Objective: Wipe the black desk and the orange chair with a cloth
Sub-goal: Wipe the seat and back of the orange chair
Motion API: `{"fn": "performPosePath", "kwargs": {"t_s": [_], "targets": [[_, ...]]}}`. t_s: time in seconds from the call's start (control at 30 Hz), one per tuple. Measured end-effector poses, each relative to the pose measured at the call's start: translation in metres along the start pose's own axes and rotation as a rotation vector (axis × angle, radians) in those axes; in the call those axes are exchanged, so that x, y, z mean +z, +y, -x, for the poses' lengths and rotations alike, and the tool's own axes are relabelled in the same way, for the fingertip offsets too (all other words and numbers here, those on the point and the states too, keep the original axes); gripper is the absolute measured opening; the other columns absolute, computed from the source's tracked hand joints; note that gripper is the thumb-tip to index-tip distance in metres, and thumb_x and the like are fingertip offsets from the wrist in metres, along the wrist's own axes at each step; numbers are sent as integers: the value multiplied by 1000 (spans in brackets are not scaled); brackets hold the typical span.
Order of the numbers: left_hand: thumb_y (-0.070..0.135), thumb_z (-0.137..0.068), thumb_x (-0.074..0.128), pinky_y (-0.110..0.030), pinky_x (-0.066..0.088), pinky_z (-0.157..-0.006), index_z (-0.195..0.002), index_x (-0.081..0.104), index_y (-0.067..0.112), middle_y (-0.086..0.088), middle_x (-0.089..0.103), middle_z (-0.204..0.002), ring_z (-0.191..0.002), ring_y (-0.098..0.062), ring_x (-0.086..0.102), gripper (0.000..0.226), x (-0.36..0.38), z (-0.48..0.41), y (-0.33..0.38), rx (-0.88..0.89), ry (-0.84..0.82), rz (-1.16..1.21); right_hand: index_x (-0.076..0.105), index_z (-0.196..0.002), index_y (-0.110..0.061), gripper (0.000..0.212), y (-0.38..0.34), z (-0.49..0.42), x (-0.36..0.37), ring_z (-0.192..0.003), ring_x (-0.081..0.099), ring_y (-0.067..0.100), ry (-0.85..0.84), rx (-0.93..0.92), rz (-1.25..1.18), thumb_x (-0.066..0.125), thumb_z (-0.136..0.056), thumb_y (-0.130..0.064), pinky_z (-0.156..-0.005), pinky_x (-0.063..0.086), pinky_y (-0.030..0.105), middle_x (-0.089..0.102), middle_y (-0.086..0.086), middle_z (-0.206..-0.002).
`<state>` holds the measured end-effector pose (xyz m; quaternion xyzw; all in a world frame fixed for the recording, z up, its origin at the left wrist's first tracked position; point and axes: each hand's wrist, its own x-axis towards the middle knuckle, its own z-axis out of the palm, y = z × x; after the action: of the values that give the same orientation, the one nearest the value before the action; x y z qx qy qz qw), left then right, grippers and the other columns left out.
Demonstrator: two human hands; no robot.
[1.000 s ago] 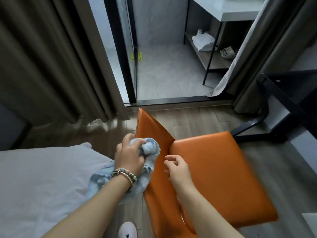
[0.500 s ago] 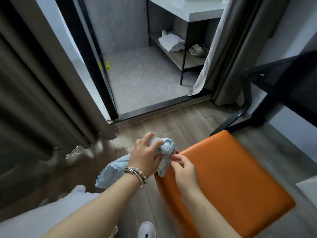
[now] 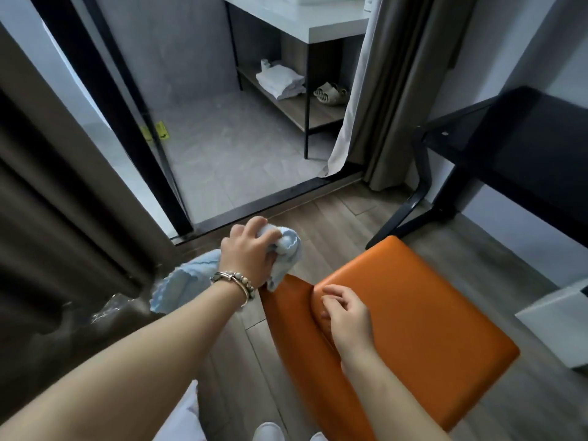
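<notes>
Here the cloth (image 3: 288, 248) is bunched in the left hand (image 3: 249, 253), fingers and thumb curled tight round it, its free end trailing behind the wrist. The bunch touches the top corner of the backrest of the orange chair (image 3: 413, 313), so the backrest looks like the step in hand. The right hand (image 3: 346, 313) rests on the seat at the crease where seat meets back, fingers loosely bent and gripping nothing; it seems to steady the chair.

To wipe well, I would flatten the cloth into a broad pad, draw it down the back in overlapping strokes, then run it through the crease, where dirt likely gathers. The seat's rounded edges want a wrap-round pass.

Bare floor (image 3: 334, 218) lies open beyond the chair. The curtain (image 3: 63, 218) hangs near on the left, a white box (image 3: 556, 323) stands near the seat's right corner, and the black desk (image 3: 525, 132) stands well apart to the right.
</notes>
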<state>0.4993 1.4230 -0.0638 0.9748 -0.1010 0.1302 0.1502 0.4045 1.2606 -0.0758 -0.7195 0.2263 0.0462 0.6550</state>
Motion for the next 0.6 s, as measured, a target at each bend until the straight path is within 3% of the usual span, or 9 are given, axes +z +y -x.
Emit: {"fn": "performPosePath", "kwargs": {"t_s": [0.07, 0.13, 0.23, 0.3, 0.33, 0.4, 0.47, 0.53, 0.6], "targets": [[18, -65, 61, -40, 48, -68, -99, 57, 34, -10, 61, -110, -87, -38, 58, 38, -9, -12, 9, 14, 147, 144, 60, -101, -30, 24, -10, -2, -5, -84, 57, 6, -38, -75, -14, 50, -94, -9, -73, 46, 14, 61, -5, -102], [6, -69, 62, -29, 44, -83, -102, 67, 21, -12, 59, -110, -97, -31, 58, 36, -25, -27, 26, -56, 277, 394, 50, -109, -42, 32, -25, -5, -9, -99, 53, 1, -74, -236, 7, 54, -94, -15, -80, 41, 5, 53, -9, -116], [2, -77, 66, -17, 47, -80, -102, 64, 14, -3, 62, -100, -93, -15, 59, 28, -48, -44, 60, -300, 308, 839, 30, -118, -67, 49, -45, -14, -11, -137, 24, 5, -69, -465, 72, 56, -79, -53, -112, 28, 29, 26, -16, -146], [-3, -84, 59, -15, 52, -67, -106, 56, 17, 1, 62, -89, -80, -12, 60, 29, -57, -48, 80, -494, 150, 1265, 21, -121, -76, 66, -58, -19, -11, -143, 11, 5, -101, -531, 67, 57, -67, -69, -115, 23, 41, 9, -24, -150], [-2, -87, 55, -17, 54, -61, -107, 53, 17, 0, 63, -87, -76, -13, 61, 28, -56, -49, 86, -550, 15, 1413, 21, -127, -72, 75, -63, -23, -10, -144, 14, 9, -133, -578, 3, 63, -65, -66, -114, 27, 45, 9, -21, -153], [10, -93, 52, -22, 55, -60, -105, 55, 18, -2, 64, -89, -71, -11, 65, 15, -52, -49, 94, -592, -282, 1536, 29, -141, -42, 87, -68, -35, -11, -137, 37, 17, -205, -653, -151, 75, -68, -44, -106, 39, 49, 31, -3, -150], [28, -91, 54, -28, 54, -73, -106, 61, 14, -5, 64, -95, -79, -15, 65, 21, -48, -46, 95, -567, -552, 1618, 38, -138, -22, 77, -67, -44, -15, -125, 50, 18, -166, -669, -143, 74, -70, -28, -101, 45, 46, 49, 3, -135], [36, -87, 56, -33, 52, -76, -110, 62, 18, -4, 66, -102, -87, -19, 63, 30, -47, -44, 89, -512, -686, 1678, 52, -121, -30, 54, -61, -51, -20, -112, 58, 16, -71, -605, -82, 72, -70, -24, -94, 49, 40, 61, -1, -118], [31, -94, 50, -31, 53, -75, -120, 55, 25, 1, 63, -116, -95, -17, 62, 27, -40, -42, 73, -344, -697, 1381, 57, -103, -37, 38, -51, -55, -22, -98, 61, 14, 5, -489, 43, 68, -69, -24, -81, 49, 23, 66, -4, -104]]}}
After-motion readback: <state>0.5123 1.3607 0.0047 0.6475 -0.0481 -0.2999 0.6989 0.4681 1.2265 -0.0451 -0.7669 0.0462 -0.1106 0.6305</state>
